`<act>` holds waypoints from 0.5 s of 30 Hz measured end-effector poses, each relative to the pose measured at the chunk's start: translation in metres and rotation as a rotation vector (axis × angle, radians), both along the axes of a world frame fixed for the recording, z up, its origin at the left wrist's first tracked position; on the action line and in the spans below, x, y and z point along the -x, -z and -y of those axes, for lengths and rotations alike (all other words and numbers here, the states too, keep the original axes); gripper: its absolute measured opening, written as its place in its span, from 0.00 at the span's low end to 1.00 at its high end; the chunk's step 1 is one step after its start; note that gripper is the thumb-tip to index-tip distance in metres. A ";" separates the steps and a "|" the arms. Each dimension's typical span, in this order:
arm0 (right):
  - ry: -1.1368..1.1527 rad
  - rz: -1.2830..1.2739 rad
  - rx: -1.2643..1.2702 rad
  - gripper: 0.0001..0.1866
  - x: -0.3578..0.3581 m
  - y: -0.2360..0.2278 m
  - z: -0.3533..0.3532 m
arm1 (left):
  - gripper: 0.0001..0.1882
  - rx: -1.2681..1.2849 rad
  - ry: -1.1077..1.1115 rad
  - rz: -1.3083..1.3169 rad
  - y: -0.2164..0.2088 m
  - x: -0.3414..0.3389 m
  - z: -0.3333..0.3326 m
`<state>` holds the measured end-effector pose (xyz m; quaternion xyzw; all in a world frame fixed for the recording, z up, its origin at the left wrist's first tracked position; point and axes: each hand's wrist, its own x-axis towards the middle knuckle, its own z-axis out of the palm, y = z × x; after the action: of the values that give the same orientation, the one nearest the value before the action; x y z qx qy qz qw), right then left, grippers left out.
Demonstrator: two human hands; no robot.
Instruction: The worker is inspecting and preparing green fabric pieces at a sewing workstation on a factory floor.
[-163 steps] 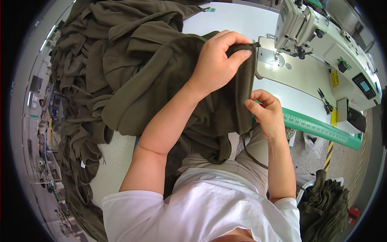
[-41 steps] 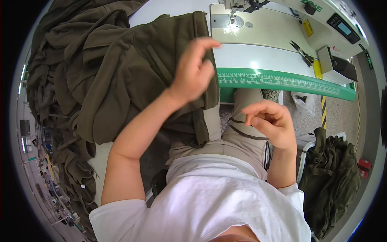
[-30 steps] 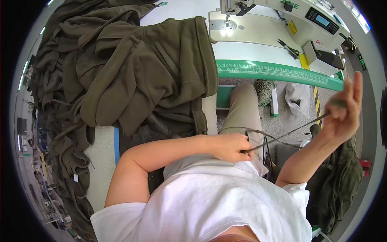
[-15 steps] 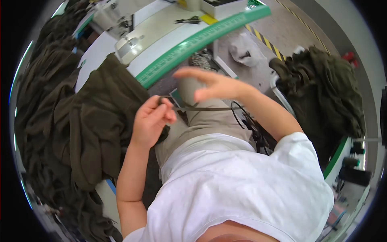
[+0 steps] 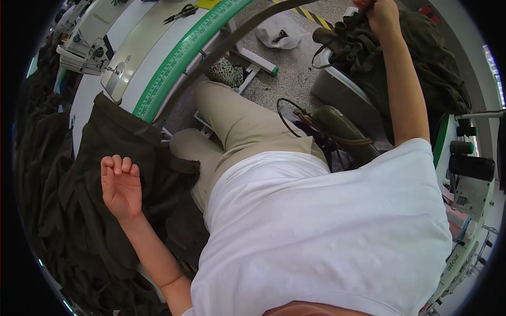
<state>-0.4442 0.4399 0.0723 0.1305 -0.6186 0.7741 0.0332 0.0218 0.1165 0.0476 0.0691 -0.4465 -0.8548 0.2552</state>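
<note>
My left hand (image 5: 121, 187) is palm up with loosely bent fingers and nothing in it, over a pile of dark olive fabric (image 5: 89, 210). At the top right, my right hand (image 5: 383, 18) is raised and its fingers are closed; the top edge cuts them off. A long olive fabric strip (image 5: 232, 39) arcs from beside the table edge up toward that hand, which appears to grip its end. Part of the strip is out of the picture. A folded olive piece (image 5: 118, 124) hangs at the table's corner, left of my knees.
A sewing machine (image 5: 87, 55) stands on the table, whose edge carries a green ruler strip (image 5: 174, 73). Scissors (image 5: 180, 14) lie on the tabletop. On the floor are a white plastic bag (image 5: 279, 31) and a grey bin (image 5: 337, 87) heaped with olive garments (image 5: 437, 73).
My right hand has swung from above my lap to the far upper right, stretching the strip out long. My left hand has let go and moved left and nearer. The whole view has shifted.
</note>
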 end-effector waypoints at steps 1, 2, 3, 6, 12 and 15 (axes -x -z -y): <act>0.079 -0.008 -0.002 0.13 0.010 -0.002 -0.004 | 0.04 0.028 0.007 0.062 0.004 0.000 -0.002; 0.070 -0.001 -0.001 0.13 0.019 0.002 -0.005 | 0.04 0.056 0.013 0.121 0.006 0.001 -0.002; -0.004 0.031 -0.069 0.12 0.027 0.005 -0.007 | 0.04 0.056 0.006 0.125 0.007 0.000 -0.002; -0.220 -0.060 -0.401 0.11 0.061 0.013 -0.023 | 0.05 0.254 0.006 0.354 0.002 -0.005 0.000; -0.020 -0.204 -1.244 0.07 0.130 0.113 -0.080 | 0.08 0.997 -0.449 0.729 -0.009 -0.042 0.030; -0.015 -0.115 -1.661 0.14 0.140 0.148 -0.124 | 0.14 1.605 -0.713 1.123 -0.023 -0.075 0.038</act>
<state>-0.5845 0.5644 -0.0752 0.1562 -0.9849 0.0583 -0.0475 0.0968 0.0790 0.0704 0.3947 -0.8918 -0.0267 0.2194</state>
